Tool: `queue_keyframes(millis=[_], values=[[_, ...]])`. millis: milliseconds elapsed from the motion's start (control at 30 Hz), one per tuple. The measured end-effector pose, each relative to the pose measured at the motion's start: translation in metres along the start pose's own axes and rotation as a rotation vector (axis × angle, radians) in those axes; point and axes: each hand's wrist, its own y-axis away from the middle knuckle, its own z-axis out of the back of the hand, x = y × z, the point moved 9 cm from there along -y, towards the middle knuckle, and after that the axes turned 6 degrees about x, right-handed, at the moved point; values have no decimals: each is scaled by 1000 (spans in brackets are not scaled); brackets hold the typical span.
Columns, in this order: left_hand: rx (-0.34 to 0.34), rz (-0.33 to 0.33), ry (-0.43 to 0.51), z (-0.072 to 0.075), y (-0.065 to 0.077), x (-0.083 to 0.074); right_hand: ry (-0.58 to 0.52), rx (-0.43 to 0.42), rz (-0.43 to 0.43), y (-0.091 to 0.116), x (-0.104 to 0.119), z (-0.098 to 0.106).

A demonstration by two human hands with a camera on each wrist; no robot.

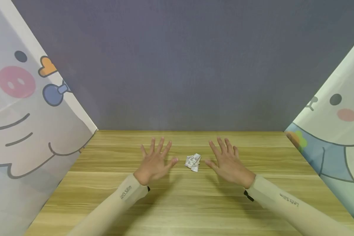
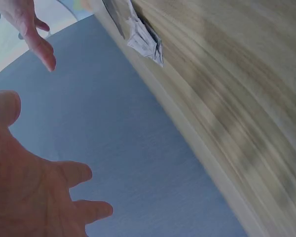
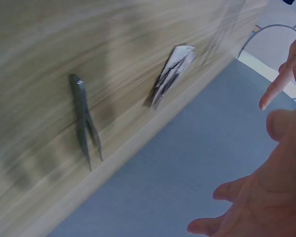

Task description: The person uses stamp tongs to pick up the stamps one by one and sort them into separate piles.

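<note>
A crumpled piece of white paper with grey print (image 1: 193, 162) lies on the wooden table between the two hands. To its left, my left hand (image 1: 156, 162) hovers over the table with fingers spread and holds nothing. On the other side, my right hand (image 1: 229, 164) hovers likewise, fingers spread, thumb towards the paper. Dark metal tweezers (image 3: 84, 121) lie on the table in the right wrist view, their tips slightly apart. From the head they are hidden beneath the right hand. The paper (image 3: 173, 73) shows folds and loose edges from there.
The wood-grain table (image 1: 177, 209) runs back to a dark grey wall panel (image 1: 177, 65). Cloth panels with cartoon animals stand at the left (image 1: 26, 131) and the right (image 1: 336, 137). Both forearms wear pale sleeves with lettering.
</note>
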Motion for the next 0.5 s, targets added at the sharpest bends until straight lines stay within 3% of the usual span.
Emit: queue_keyframes(millis=[167,500], values=[[37,-24,-33,-8,-3,-7,17,11,-2,5,-7,-7],[202,-210,-99,-47,-11,-51,-2,169,-119,14,-29,-39]])
